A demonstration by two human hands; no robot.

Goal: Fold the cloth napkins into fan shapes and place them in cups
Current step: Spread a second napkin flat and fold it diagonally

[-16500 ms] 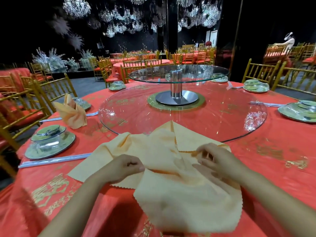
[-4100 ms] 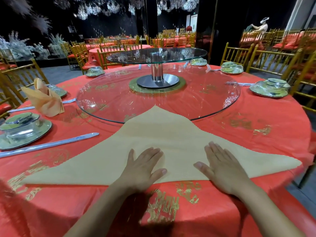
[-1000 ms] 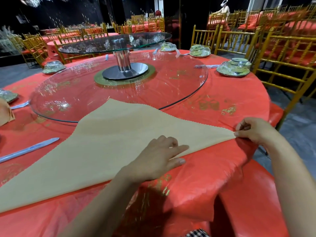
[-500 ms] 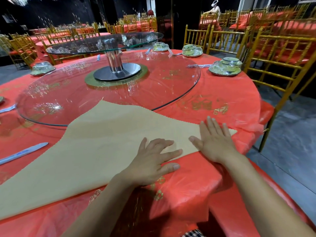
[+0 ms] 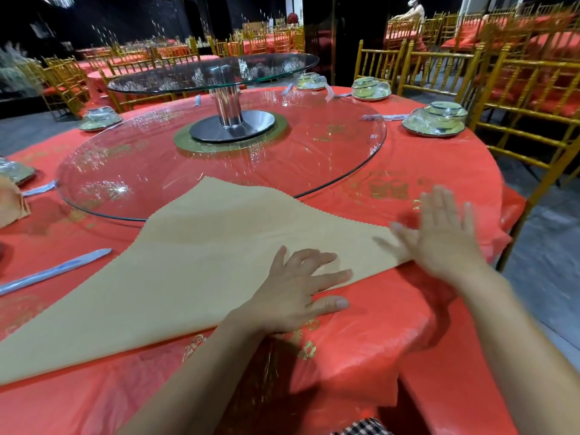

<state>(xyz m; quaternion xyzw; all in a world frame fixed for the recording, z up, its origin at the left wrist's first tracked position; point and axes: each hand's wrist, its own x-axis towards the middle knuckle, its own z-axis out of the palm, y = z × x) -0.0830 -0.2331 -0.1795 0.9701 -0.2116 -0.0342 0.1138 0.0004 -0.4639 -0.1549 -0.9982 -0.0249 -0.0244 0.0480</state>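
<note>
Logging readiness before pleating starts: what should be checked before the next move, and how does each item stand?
1. Napkin lies as a flat triangle: ok.
2. Left hand presses its near edge, fingers straight: ok.
3. Right hand open at the right corner, blurred; contact: cannot tell.
4. Napkin tip clear of the glass turntable: not ok, it overlaps the rim.
5. Cup ready nearby: cannot tell, none seen.

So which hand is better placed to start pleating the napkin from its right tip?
Right, probably. The right hand lies open over the right tip of the napkin, though blurred; the left hand presses flat on the near edge, farther from that tip, and better suits pinning it down.
</note>
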